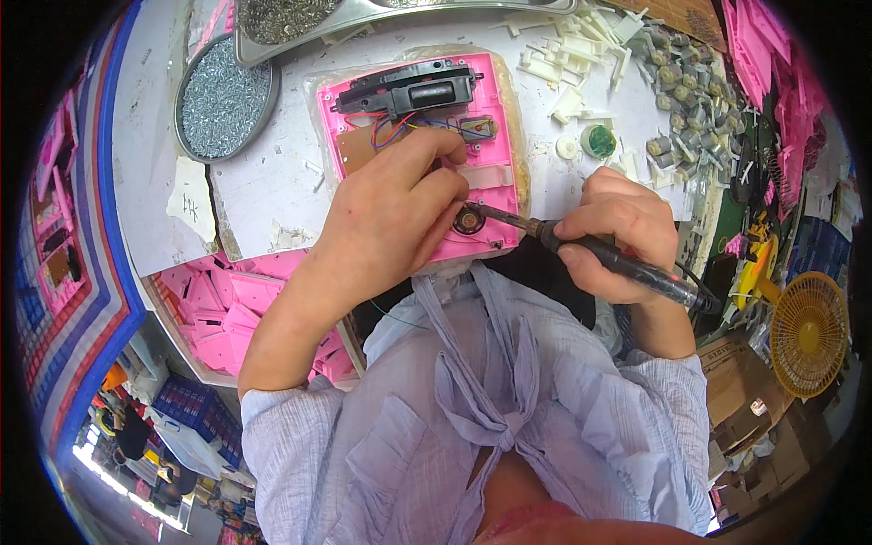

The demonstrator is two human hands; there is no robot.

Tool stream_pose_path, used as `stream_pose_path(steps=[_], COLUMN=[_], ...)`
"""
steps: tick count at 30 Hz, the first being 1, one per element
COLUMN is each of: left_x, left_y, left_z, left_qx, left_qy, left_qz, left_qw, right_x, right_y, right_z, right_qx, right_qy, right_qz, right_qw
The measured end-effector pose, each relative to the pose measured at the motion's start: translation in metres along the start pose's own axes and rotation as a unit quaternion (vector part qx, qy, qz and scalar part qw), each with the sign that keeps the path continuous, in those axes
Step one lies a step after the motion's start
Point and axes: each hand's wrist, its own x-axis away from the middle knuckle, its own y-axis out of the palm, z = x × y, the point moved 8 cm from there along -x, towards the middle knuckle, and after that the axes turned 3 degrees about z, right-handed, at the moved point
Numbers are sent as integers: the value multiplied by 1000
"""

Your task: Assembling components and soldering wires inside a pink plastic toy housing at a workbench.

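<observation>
A pink plastic casing [500, 82] lies on the bench in front of me, with a black plastic mechanism [409, 89], red and blue wires [389, 134] and a small round speaker [469, 220] inside. My right hand [622, 232] grips a soldering iron [627, 267] by its black handle. The iron's metal tip reaches left to the upper side of the speaker. Over the casing's middle, my left hand [391, 200] has its fingers closed in a pinch just above the speaker. What they pinch is hidden behind the fingers.
A round dish of small silvery screws [227, 100] stands left, below a metal tray [309, 23]. White plastic parts [581, 54] and small grey motors [681, 91] lie right. A bin of pink casings [227, 309] sits lower left; a yellow fan [808, 334] stands far right.
</observation>
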Motion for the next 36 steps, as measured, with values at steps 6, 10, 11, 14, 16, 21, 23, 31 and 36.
stream_pose_path(steps=[6, 10, 11, 14, 16, 21, 23, 31, 36], left_x=[0, 0, 0, 0, 0, 0, 0, -1, -1], left_y=[-1, -1, -1, -1, -1, -2, -2, 0, 0], left_z=[0, 0, 0, 1, 1, 0, 0, 4, 7], left_qx=[4, 9, 10, 6, 11, 22, 21, -6, -24], left_qy=[4, 14, 14, 18, 17, 4, 5, 20, 36], left_qz=[6, 15, 14, 12, 12, 2, 2, -1, -9], left_qw=[1000, 1000, 1000, 1000, 1000, 1000, 1000, 1000, 999], right_x=[3, 9, 9, 10, 11, 13, 13, 11, 9], right_y=[-4, -11, -11, -13, -15, -21, -21, -15, -13], right_z=[3, 3, 2, 0, -1, -2, -2, 0, -1], right_qx=[-26, -22, -25, -30, -29, -29, -27, -25, -18], right_qy=[30, 42, 37, 23, 18, 10, 9, 15, 17], right_qz=[19, 12, 17, 29, 32, 41, 37, 29, 14], right_qw=[999, 999, 999, 999, 999, 999, 999, 999, 1000])
